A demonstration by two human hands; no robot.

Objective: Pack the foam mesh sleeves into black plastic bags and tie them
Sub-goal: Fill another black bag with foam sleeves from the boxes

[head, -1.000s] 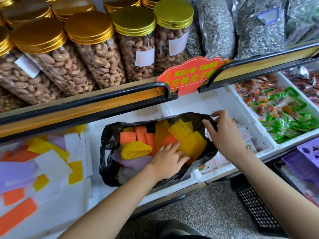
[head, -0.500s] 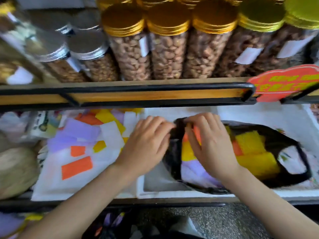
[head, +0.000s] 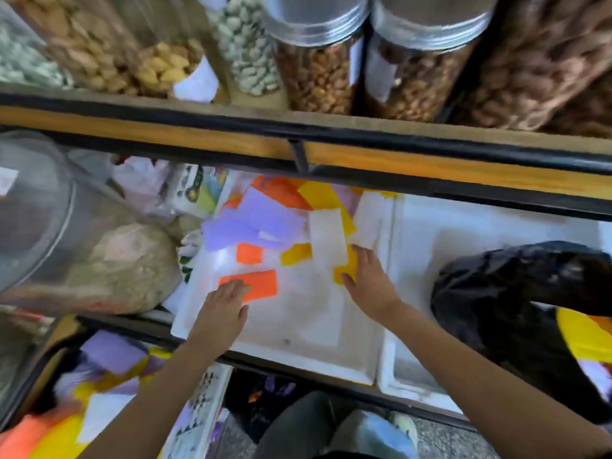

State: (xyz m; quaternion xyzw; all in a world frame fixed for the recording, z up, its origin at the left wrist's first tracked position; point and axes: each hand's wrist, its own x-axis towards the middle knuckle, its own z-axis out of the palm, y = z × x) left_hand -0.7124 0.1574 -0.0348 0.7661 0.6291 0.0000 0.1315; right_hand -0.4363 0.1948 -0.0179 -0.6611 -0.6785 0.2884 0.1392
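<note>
Flat foam mesh sleeves in orange, yellow, purple and white lie scattered in a white foam tray point(head: 298, 329). My left hand point(head: 223, 303) rests with straight fingers on an orange sleeve point(head: 255, 285) near the tray's front. My right hand point(head: 367, 281) lies with spread fingers on a yellow sleeve point(head: 344, 271) beside a white sleeve point(head: 328, 240). The black plastic bag point(head: 496, 303) sits to the right in a second white tray, apart from both hands, with yellow foam showing at its mouth point(head: 583, 336).
Jars of nuts point(head: 318, 67) stand on the wooden shelf point(head: 430, 164) above the trays. A large clear container point(head: 39, 207) and a sack point(head: 132, 260) lie to the left. More foam sleeves fill a lower bin point(head: 109, 376) at front left.
Both hands have left the black bag and moved left onto the loose sleeves in the tray. The view has swung left, leaving the bag at the right edge.
</note>
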